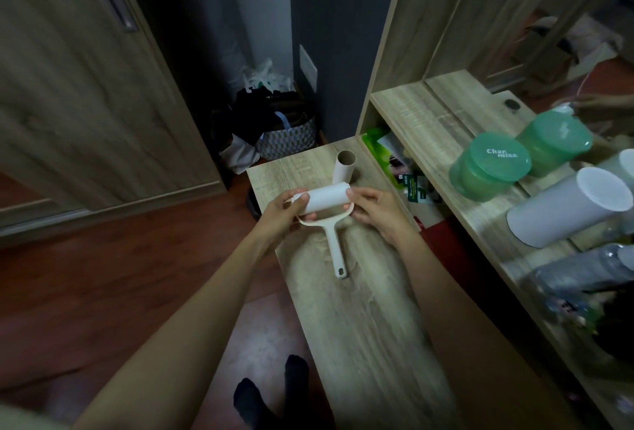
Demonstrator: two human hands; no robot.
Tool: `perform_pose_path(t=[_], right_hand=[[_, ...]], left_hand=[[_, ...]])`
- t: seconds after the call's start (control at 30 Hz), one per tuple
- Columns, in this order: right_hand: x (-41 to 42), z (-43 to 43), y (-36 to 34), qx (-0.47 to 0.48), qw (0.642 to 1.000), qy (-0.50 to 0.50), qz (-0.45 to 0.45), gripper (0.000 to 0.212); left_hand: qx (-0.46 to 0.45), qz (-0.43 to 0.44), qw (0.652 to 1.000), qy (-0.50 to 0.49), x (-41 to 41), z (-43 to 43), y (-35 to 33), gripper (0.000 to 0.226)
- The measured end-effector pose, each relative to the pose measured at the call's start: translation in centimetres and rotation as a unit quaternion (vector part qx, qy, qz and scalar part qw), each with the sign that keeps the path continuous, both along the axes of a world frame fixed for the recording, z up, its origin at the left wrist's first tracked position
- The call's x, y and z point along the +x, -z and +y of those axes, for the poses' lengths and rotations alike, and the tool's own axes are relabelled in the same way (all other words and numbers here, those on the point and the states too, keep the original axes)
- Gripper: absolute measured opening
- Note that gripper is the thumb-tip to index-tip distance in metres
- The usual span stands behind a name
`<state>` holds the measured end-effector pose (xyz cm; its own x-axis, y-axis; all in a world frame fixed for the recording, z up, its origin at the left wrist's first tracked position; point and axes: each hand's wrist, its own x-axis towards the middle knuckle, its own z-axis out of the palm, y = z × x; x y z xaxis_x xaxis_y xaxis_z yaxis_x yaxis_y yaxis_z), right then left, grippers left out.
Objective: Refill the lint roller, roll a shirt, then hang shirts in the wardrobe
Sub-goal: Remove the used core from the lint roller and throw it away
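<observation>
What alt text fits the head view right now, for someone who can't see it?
The left hand and right hand hold a white refill roll by its ends at the fork of a lint roller, its handle resting on a wooden table. An empty cardboard core sits just beyond it.
</observation>
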<state>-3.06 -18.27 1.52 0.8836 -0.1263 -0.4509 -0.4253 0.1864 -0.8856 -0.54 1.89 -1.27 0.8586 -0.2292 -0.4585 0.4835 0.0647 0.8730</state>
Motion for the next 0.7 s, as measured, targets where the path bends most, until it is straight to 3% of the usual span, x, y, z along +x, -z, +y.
perform_pose_path(t=[0.13,0.33,0.43,0.7], right_hand=[[-0.3,-0.1,-0.8,0.024,0.999,-0.034,0.006,0.026],[-0.4,0.5,-1.8,0.01,0.997,-0.081,-0.008,0.035],[-0.3,0.6,-2.1,-0.007,0.994,-0.105,-0.018,0.034],[-0.1,0.2,-3.1,-0.014,0.988,-0.15,-0.034,0.024]], left_hand=[[0.063,-0.045,0.991,0.11,0.1,1.7,-0.6,0.033],[0.255,-0.176,0.913,0.264,0.4,1.6,-2.8,0.04],[0.322,-0.228,0.886,0.245,0.1,1.0,-3.0,0.036],[0.321,-0.271,0.879,0.224,-0.6,1.1,-2.9,0.028]])
